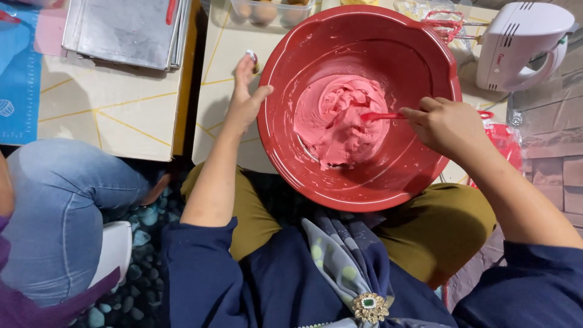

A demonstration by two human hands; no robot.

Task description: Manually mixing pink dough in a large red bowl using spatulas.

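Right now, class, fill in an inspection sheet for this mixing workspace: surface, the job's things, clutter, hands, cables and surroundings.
Surface: low pale table with yellow lines; a second like it to the left.
Job's things: large red mixing bowl holding pink batter; red spatula stuck in the batter.
Clutter: white hand mixer with red-coated beaters; clear tub of eggs; stacked metal baking trays; blue mat.
Hands: left hand steadies the bowl's outer rim; right hand grips the spatula handle.
Cables: nothing seen.
Surroundings: another person's jeans-clad knee at the left; pebble-pattern floor.
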